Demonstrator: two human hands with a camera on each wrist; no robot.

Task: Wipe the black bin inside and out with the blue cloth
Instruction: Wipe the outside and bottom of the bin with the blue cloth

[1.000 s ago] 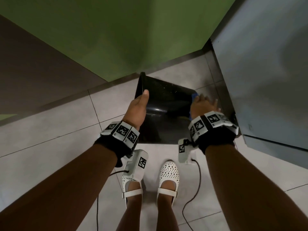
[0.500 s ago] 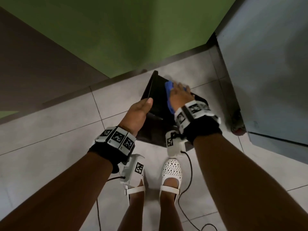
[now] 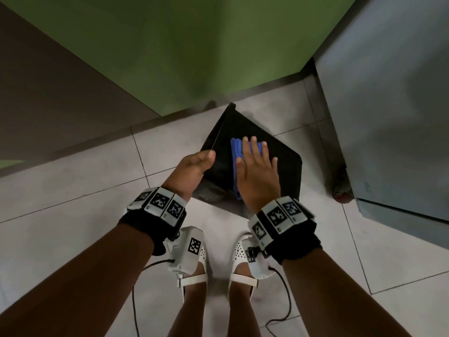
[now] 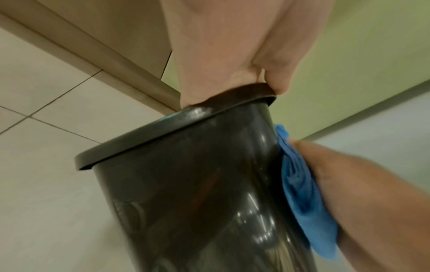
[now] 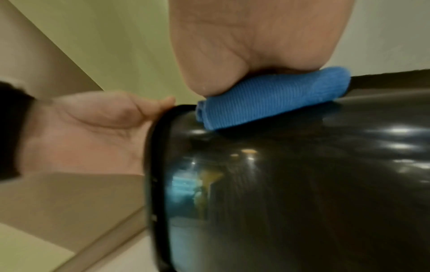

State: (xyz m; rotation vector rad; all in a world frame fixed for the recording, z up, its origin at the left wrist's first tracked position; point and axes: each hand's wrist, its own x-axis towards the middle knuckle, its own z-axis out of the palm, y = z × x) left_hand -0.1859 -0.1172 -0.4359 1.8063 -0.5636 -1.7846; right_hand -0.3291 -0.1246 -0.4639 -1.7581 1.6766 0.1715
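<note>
Since a moment ago the right hand [image 3: 257,171] has slid the folded, ribbed blue cloth [image 3: 237,152] rimward, fingers flat. The glossy black plastic bin [image 3: 284,166] lies tipped above the tiled floor [image 3: 73,181], mouth leftward, left hand [image 3: 192,166] gripping its rim.

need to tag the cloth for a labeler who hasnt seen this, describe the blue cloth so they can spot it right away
Find the green wall corner over the tiled floor, then the black bin tipped on its side in front of the person's feet. The blue cloth is folded and pressed flat on the bin's outer wall under the right hand, near the rim held by the left hand. It is the only bright blue thing.
</note>
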